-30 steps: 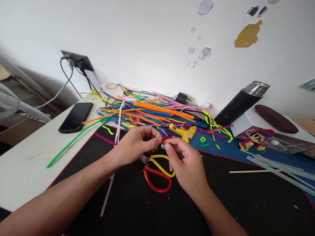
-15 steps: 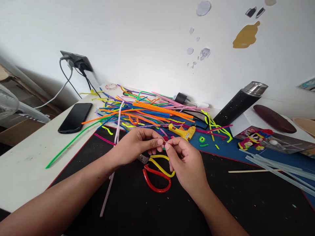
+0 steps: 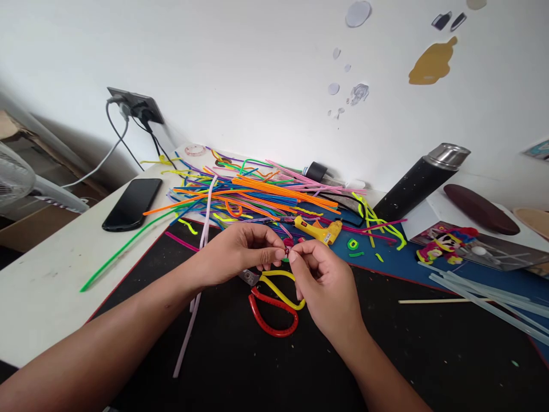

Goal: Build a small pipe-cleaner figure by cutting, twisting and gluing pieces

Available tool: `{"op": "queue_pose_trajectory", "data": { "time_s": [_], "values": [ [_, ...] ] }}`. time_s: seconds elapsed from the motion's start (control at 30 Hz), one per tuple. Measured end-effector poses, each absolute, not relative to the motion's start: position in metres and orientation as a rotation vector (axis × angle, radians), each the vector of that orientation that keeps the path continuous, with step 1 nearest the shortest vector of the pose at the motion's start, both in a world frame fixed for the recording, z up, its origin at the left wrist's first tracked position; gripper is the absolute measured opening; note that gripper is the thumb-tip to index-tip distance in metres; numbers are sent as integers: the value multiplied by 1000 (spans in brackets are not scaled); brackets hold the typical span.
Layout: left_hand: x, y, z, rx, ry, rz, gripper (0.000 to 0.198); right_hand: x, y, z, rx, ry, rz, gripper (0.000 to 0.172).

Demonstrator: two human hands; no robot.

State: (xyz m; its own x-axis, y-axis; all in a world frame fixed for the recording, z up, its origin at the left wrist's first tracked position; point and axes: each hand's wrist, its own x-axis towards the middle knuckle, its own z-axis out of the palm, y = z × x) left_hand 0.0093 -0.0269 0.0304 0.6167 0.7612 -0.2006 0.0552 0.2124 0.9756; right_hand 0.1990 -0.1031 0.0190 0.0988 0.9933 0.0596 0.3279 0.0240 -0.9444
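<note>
My left hand (image 3: 242, 252) and my right hand (image 3: 328, 280) meet over the black mat, thumb and forefinger of each pinched together. Their tips almost touch around something very small; a dark pink bit (image 3: 287, 247) shows there, too small to name. Just below the fingers lies a pair of scissors (image 3: 274, 333) with one red and one yellow handle loop, its blades partly under my left hand. Pale lilac pipe cleaners (image 3: 187, 343) run beneath my left wrist. Beyond my right hand rests a yellow glue gun (image 3: 318, 230).
A heap of coloured pipe cleaners (image 3: 266, 191) spreads along the back. At the left lies a phone (image 3: 132, 205). On the right are a black flask (image 3: 418, 180), a small colourful figure (image 3: 448, 245), clear glue sticks (image 3: 489, 294) and a thin wooden stick (image 3: 441, 301).
Both hands stay in nearly the same place, fingertips still pinched together. A little more of the dark pink bit shows between them. The view has shifted slightly.
</note>
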Motion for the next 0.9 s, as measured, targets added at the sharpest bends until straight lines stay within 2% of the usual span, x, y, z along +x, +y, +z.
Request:
{"op": "queue_pose_trajectory", "data": {
  "time_s": [0.33, 0.9],
  "values": [
    [14, -30, 28, 1259, 689, 752, 21, 198, -103, 18, -1448, -1391, 918, 19],
    [14, -33, 23, 1462, 724, 839, 8, 197, -104, 15, -1458, -1442, 841, 18]
  ]
}}
